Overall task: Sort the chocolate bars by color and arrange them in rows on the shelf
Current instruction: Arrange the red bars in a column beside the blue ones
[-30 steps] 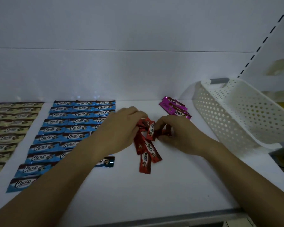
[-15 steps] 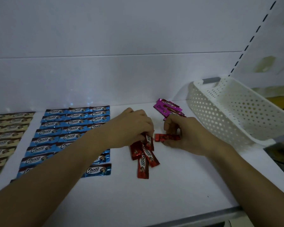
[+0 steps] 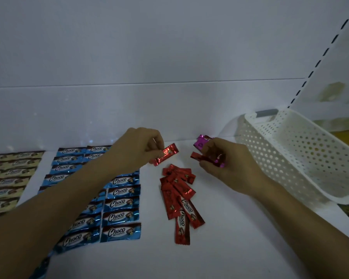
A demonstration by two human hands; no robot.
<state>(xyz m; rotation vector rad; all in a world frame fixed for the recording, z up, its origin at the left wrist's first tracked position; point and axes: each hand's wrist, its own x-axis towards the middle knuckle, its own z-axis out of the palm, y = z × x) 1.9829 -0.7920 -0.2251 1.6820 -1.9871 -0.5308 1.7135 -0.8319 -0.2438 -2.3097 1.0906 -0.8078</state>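
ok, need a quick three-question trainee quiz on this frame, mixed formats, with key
1. True or false: the white basket stands to the left of the blue bars.
2. What does the left hand pinch? A: a red bar. B: a cream bar. C: nothing.
3. Fill in: the loose pile in the middle of the shelf is made up of ___ bars.

Key: 1 false, the basket is at the right end of the shelf; 2 A; 3 red.
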